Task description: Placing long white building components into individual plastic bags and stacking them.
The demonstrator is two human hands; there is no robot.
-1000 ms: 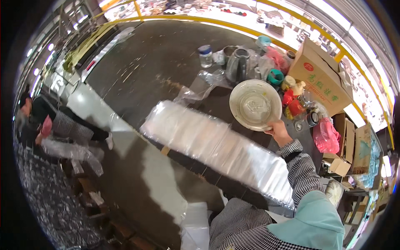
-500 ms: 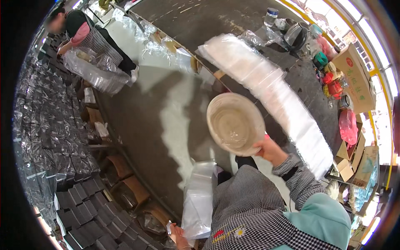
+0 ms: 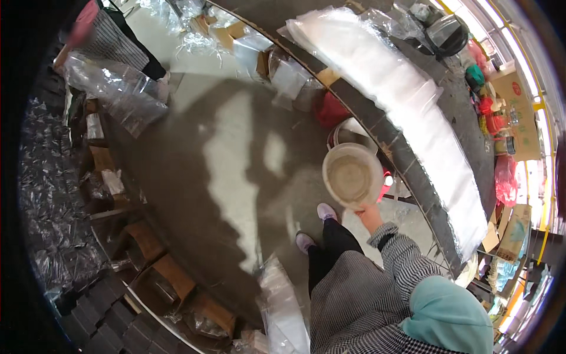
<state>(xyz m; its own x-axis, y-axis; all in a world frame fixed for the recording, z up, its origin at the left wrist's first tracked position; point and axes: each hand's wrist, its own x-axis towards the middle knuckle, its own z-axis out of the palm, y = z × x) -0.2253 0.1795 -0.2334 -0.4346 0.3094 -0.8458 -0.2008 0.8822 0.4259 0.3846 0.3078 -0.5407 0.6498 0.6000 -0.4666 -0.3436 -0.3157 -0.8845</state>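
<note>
My right hand [image 3: 370,218] is closed on the rim of a round beige plastic basin [image 3: 352,177], held low beside the table. No contents can be made out in it. A stack of clear plastic bags [image 3: 282,304] hangs at my left side near the lower edge. My left hand does not show in this view, so its grip on the bags is hidden. Just beyond the basin, a whitish bucket [image 3: 354,127] and a red object [image 3: 332,111] are partly under the table.
A long row of clear plastic bags [image 3: 389,106] lies on the dark table [image 3: 407,159] to my right. Open cardboard boxes [image 3: 171,277] line the left, beside dark stacked packs [image 3: 59,200]. A person [image 3: 118,41] handles clear plastic at the far left.
The basin has moved lower and away from me, toward the whitish bucket. My view has shifted, and my left hand has gone out of sight while the bags stay at my left side.
</note>
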